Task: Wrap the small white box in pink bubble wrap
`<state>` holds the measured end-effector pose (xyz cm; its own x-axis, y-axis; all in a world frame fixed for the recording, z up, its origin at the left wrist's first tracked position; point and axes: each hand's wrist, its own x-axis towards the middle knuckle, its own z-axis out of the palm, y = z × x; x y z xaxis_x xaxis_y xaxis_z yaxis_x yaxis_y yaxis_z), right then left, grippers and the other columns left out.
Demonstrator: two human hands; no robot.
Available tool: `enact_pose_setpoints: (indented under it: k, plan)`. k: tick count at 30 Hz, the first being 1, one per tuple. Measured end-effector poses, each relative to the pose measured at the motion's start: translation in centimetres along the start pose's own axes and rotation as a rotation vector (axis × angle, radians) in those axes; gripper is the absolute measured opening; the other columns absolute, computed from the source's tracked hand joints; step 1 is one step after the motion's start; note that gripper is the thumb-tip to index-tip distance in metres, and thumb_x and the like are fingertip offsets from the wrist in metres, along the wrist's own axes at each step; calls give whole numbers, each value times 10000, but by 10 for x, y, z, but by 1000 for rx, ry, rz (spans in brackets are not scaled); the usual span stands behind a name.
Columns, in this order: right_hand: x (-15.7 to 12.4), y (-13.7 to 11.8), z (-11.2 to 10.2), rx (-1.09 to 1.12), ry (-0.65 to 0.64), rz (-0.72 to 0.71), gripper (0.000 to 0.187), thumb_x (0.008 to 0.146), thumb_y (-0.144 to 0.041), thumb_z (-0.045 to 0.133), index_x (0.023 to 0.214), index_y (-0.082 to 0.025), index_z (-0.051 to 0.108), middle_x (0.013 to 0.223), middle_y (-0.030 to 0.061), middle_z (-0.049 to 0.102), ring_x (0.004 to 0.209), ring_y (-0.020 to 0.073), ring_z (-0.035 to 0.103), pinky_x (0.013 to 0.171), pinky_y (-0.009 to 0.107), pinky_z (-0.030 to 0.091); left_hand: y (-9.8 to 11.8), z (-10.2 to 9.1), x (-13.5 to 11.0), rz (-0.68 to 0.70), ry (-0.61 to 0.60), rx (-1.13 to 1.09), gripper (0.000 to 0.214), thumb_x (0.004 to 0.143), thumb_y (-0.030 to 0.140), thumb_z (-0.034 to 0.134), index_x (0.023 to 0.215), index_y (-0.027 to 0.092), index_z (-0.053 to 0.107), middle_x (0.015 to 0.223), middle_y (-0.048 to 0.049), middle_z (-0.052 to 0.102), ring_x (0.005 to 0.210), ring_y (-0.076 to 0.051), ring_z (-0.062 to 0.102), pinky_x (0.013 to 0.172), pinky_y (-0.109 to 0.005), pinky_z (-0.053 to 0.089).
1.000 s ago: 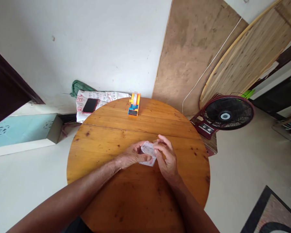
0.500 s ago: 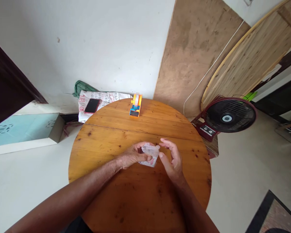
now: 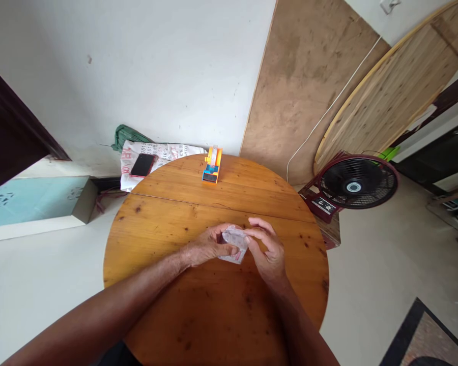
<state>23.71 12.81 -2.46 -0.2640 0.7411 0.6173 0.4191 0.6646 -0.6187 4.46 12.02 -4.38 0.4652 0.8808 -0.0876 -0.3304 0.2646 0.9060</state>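
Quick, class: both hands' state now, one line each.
Left hand: closed, holding the clear plastic packet.
Right hand: at the packet's edge; whether it pinches cannot be told.

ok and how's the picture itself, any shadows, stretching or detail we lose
Head view: the round, brown wooden table darkens towards its near side; same head view, the large, pale wooden panel at upper right looks stretched, perhaps by a wide lens; head view again, red markings on the small, translucent plastic bag in the left hand are too small to read.

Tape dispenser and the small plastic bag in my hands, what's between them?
In the head view, wooden tabletop, crossed by a dark seam, lies between the tape dispenser and the plastic bag; no loose object shows there.
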Motion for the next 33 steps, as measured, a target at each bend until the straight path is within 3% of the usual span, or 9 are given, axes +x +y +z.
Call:
enact_pose_setpoints:
  k: [3,8,13,26,30,33]
  plan:
    - [1,-5,-1,8,17,-3,179,914,-200,569,947,-270,731,1131,64,667,1062,232,629,933,413,506,3,2,-2,-11,34,10,582,594,298,875,1109,201,622,933,2,643,853,-138,576,796,-253,449]
    - [-1,-12,0,82,-14,-27,202,922,-166,570,981,-269,734,1006,45,690,920,189,666,797,333,547,1,2,-1,30,-19,-4,544,612,276,866,1100,195,639,939,1,648,858,-132,580,808,-251,446]
    - [-4,-10,2,69,-35,-54,206,928,-172,572,980,-266,747,961,44,709,866,182,685,761,315,564,-4,-2,2,22,9,-85,574,599,275,898,1104,205,636,923,5,666,840,-123,598,824,-264,457]
    - [-5,-2,1,-40,-103,-268,357,906,-70,548,1172,-264,688,1096,63,703,980,188,673,858,333,557,5,-1,-2,-67,101,-207,566,629,398,886,1101,174,668,951,-46,705,830,-165,657,795,-299,513]
    - [-5,-2,1,-181,-171,-347,412,885,-83,551,1257,-234,644,1193,98,669,1076,230,644,908,374,536,4,-2,0,-102,117,-223,554,662,456,853,1093,168,657,940,-62,689,826,-201,661,755,-373,564]
    - [-4,-5,-1,-251,-194,-376,396,872,-127,578,1253,-212,643,1266,125,632,1155,273,601,947,435,509,4,-3,1,-90,138,-238,515,676,437,849,1073,169,661,942,-56,683,808,-183,652,730,-362,582]
